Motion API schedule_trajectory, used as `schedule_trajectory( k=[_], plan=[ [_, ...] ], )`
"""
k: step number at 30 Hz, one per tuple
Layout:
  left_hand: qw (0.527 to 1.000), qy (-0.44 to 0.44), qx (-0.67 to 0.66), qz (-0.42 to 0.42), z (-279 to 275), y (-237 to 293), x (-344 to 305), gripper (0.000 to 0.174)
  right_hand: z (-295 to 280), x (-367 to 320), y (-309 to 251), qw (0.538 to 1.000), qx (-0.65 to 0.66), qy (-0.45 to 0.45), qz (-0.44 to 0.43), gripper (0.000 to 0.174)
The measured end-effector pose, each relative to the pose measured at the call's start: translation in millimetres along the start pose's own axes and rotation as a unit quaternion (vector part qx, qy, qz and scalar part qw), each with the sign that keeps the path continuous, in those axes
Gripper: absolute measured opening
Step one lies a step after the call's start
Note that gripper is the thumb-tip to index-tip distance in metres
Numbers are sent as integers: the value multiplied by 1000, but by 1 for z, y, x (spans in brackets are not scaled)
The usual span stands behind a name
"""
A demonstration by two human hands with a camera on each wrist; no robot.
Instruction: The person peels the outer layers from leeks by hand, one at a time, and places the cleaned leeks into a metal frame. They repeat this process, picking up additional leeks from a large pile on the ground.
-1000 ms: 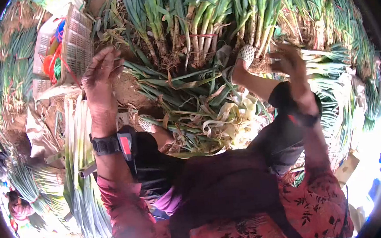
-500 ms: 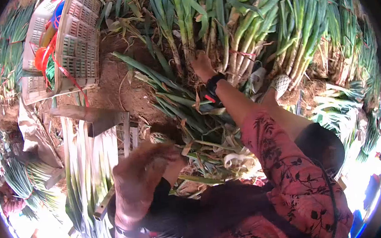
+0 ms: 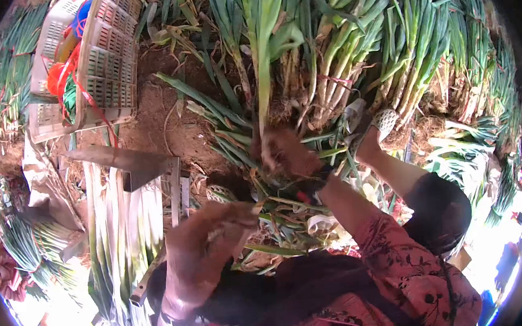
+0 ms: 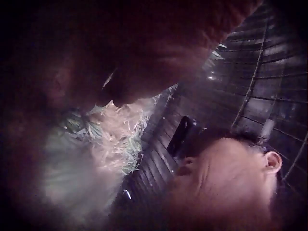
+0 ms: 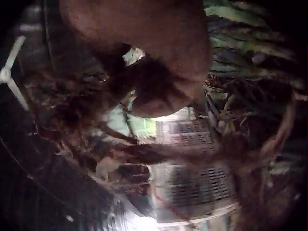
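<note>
My right hand (image 3: 291, 154) grips a long green onion (image 3: 265, 95) near its root end. The stalk stands nearly upright in the head view, its leaves overlapping the bunches behind. Brown stringy roots (image 5: 72, 115) hang beside the curled right fingers in the right wrist view. Over the lap, my left hand (image 3: 206, 247) has loosely bent fingers, with nothing visible held in them. Standing green onion bunches (image 3: 334, 77), one tied with red string, are just beyond the right hand. Loose green leaves and trimmings (image 3: 235, 140) lie on the soil below.
A white plastic basket (image 3: 109, 64) with red and blue string stands at the far left. A metal stand (image 3: 151, 168) is near the left hand, beside pale laid-out stalks (image 3: 109, 224). A foot in a dotted shoe (image 3: 385, 124) is at the right.
My right hand reached forward to the standing bunches, then drew back towards me with a green onion. My left hand came down from beside the basket to over the lap.
</note>
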State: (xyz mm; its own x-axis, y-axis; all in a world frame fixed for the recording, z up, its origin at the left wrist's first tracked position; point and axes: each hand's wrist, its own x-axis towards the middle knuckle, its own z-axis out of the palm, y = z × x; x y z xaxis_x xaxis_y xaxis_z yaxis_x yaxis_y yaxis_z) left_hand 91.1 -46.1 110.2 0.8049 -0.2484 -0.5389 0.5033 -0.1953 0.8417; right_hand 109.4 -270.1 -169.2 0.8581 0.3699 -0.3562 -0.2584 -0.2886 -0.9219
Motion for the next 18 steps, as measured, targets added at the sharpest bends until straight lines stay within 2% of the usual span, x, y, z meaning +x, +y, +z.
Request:
schedule_trajectory(
  k=[1,3,4,5,6,7,8,9,10,11,13,16,18],
  plan=[
    [1000,-2,1,4,3,-1,-3,20,18,-27,36,990,59,-53,116,33],
    [999,18,-21,32,6,-8,-6,18,61,-84,62,969,240,-59,-15,23],
    [999,19,-21,34,9,-12,-7,18,61,-93,59,969,239,-60,-18,23],
    [993,29,32,110,12,-16,-7,19,59,-102,53,994,89,-56,-31,22],
    [979,35,85,184,15,-20,-6,22,54,-113,35,996,-63,-46,-42,23],
    [978,30,86,188,17,-25,-4,22,55,-114,18,923,318,46,213,18],
    [988,37,15,151,17,-29,0,26,52,-105,7,924,318,52,206,18],
    [991,43,-56,115,17,-32,5,31,45,-95,-3,876,440,28,195,19],
    [990,37,-54,126,21,-33,9,31,36,-93,-13,814,552,2,180,22],
    [990,50,-54,125,24,-32,12,33,24,-98,-38,819,549,5,170,22],
    [988,69,-49,132,28,-35,20,36,9,-121,-107,830,555,-54,18,24],
    [984,56,-35,167,32,-40,29,35,-1,-163,-133,844,529,-82,37,19],
    [981,55,-84,166,46,-36,27,34,6,-192,-135,837,539,-93,0,20]
  ],
)
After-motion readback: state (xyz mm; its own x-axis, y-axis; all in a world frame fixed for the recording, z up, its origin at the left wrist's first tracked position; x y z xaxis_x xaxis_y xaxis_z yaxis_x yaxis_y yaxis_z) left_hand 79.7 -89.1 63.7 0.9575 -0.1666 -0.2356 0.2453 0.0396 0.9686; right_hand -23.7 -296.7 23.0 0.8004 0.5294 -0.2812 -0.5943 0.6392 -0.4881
